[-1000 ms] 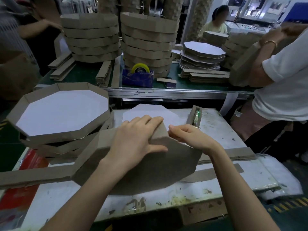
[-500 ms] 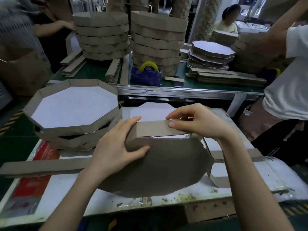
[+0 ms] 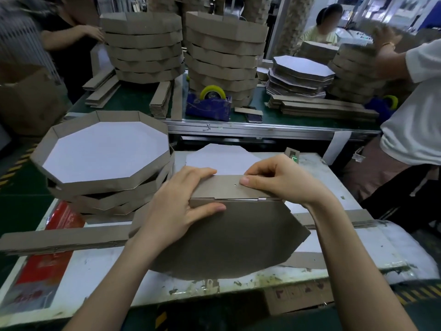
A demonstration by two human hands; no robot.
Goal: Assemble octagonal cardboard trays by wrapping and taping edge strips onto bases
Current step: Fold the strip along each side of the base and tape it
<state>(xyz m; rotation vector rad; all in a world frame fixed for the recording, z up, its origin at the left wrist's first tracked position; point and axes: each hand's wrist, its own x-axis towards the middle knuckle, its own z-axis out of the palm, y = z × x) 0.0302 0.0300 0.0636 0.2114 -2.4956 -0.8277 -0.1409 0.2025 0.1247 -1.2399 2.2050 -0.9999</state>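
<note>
The left hand (image 3: 181,206) is still gripping the strip (image 3: 224,187), fingers hooking over its top edge and thumb pressing the base (image 3: 229,240), which is leaning tilted on the table (image 3: 100,266). The right hand (image 3: 279,180) is now up from the corner and pinching the strip, thumb on its face, so the wrapping is likely moving on to the next side. Lying about: one stack of roughly four trays (image 3: 105,149), one base, one strip in hand, one dispenser (image 3: 207,101).
</note>
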